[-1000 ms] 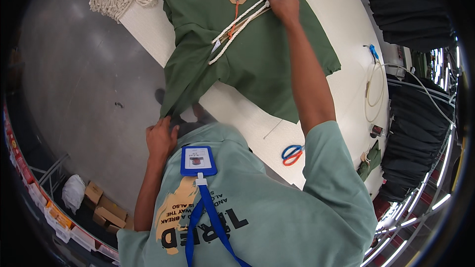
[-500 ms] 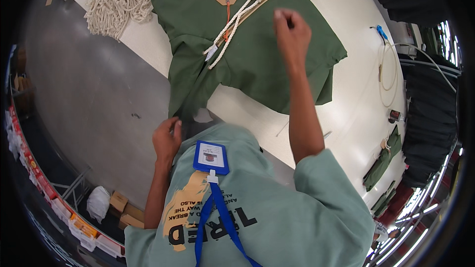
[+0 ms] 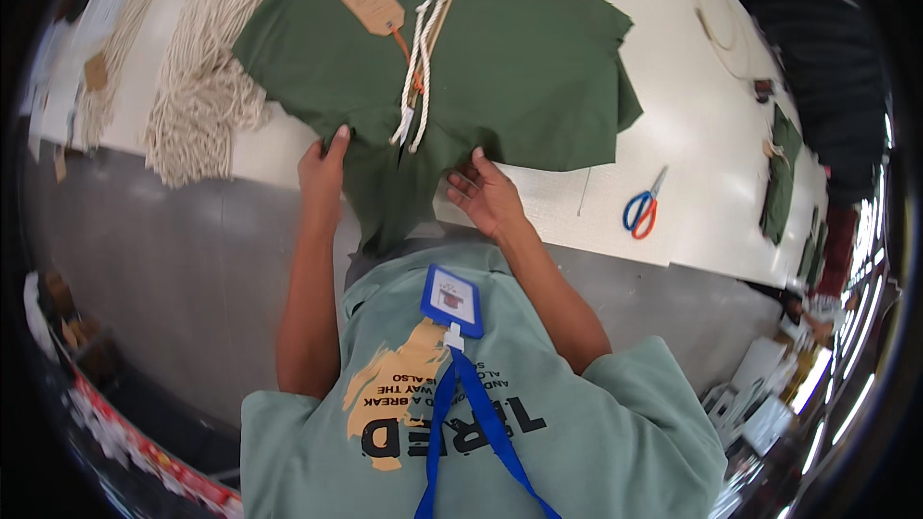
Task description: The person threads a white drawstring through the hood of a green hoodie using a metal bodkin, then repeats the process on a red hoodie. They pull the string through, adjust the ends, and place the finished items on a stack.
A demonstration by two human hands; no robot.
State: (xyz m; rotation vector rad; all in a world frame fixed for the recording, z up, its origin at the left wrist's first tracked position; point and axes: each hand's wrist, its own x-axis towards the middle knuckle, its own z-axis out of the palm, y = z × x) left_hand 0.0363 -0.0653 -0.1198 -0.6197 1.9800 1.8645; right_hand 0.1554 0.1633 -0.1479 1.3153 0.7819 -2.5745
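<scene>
Change: right hand (image 3: 495,202), earlier above green cloth (image 3: 519,72), at its near edge.
Cloth: on worktop (image 3: 687,106), beyond the fingers (image 3: 466,190); long axis left to right, tail (image 3: 389,197) pointing back between them.
Right fingers: loosely spread.
Left hand (image 3: 324,173): cannot tell if pinching.

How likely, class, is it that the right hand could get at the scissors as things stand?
Probably yes: the right hand, beside the cloth, looks open, and the scissors lie uncovered on the table to its right, with only a thin object between.
</scene>
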